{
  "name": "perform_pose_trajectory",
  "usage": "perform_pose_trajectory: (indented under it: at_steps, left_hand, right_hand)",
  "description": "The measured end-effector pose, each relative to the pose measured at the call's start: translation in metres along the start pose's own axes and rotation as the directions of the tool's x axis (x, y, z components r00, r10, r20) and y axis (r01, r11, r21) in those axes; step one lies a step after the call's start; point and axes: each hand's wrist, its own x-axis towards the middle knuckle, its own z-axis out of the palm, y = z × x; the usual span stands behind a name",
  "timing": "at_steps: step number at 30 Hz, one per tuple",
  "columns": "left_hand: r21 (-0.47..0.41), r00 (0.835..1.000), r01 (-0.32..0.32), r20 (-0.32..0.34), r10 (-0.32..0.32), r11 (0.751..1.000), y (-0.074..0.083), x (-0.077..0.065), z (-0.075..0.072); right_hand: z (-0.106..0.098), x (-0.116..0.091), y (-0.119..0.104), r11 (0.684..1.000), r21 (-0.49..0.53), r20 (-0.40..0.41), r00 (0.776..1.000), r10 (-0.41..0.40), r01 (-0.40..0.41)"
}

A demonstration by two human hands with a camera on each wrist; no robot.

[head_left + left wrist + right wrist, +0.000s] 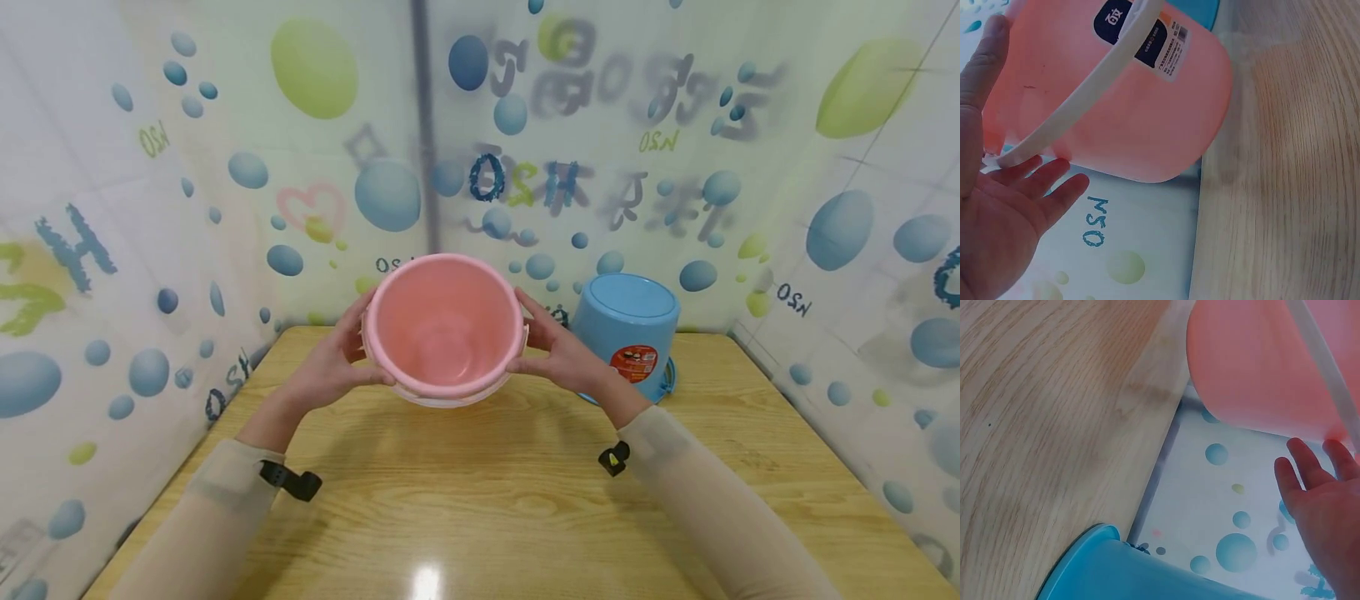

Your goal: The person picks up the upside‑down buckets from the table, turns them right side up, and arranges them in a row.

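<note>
Head: left hand (pixel 336 362) and right hand (pixel 557 348) hold a smooth, round pink bucket (pixel 448 325).

Pink plastic bucket (pixel 450 325), tilted, round mouth toward the head camera, 1 white handle (pixel 1094 86) crossing the outer wall, printed label (pixel 1169 53) partly behind it, at far side of wooden table (pixel 480 508)
</note>
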Motion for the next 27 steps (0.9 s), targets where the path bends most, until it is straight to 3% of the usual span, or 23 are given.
perform_pose_trajectory:
  at_steps: [6,16,27]
  left_hand:
    - [-0.052,0.999,0.034,-0.001,-0.034,0.998,0.0,0.001,0.001]
    - [-0.022,0.979,0.197,-0.05,-0.198,0.98,0.0,0.002,0.003]
    - [0.047,0.963,0.253,-0.113,-0.247,0.966,-0.004,0.005,0.013]
  right_hand:
    - [0.002,0.0,0.0,0.997,0.066,-0.015,0.999,0.031,-0.03]
    - [0.008,0.002,-0.001,0.996,0.071,-0.071,0.996,0.055,-0.05]
    - [0.013,0.005,0.005,0.994,0.06,-0.089,0.992,0.091,-0.086]
